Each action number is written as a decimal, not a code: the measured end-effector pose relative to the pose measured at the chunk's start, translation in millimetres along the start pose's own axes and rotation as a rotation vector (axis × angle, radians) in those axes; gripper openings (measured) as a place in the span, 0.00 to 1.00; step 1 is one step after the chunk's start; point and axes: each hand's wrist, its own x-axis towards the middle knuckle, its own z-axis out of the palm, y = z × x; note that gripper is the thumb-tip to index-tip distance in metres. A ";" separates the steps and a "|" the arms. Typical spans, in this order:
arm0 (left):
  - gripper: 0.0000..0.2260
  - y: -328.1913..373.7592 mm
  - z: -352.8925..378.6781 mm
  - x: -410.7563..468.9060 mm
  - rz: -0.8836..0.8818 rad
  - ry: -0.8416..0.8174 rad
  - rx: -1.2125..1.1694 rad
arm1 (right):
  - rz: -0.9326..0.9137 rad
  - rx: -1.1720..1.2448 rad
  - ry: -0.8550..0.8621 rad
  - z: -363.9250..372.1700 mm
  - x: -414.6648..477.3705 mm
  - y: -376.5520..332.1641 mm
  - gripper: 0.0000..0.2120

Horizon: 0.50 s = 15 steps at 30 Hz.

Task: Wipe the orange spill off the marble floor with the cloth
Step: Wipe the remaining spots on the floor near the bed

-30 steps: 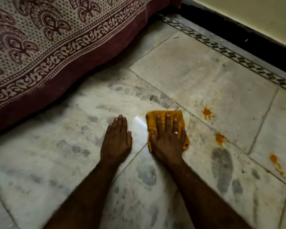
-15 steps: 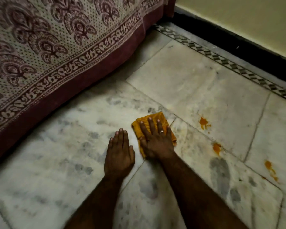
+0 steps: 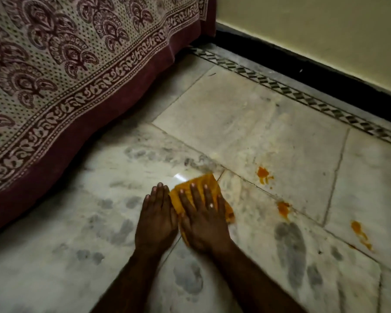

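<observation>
Since a second ago, cloth (image 3: 195, 190) is being shifted leftward beside left hand (image 3: 156, 219). It is being pressed flat under right hand (image 3: 203, 220), fingers (image 3: 195, 195) spread. Orange spill (image 3: 263, 173) is being left unwiped.

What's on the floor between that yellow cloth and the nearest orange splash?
In the head view, only bare marble and a tile joint lie between the cloth and the nearest orange splash.

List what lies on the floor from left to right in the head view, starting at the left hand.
Left hand → cloth under the right hand → first orange spot → second spot → third spot.
</observation>
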 end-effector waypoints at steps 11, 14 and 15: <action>0.27 3.9 -2.8 2.2 -0.018 -0.033 0.026 | 0.437 0.058 -0.022 -22.2 -18.6 68.6 0.30; 0.27 3.7 -2.3 3.9 0.010 -0.043 0.030 | 0.372 0.070 0.041 -6.0 -63.9 31.2 0.30; 0.27 3.9 -1.7 3.9 0.010 -0.046 0.029 | 0.301 0.076 0.026 -0.9 -70.2 17.8 0.30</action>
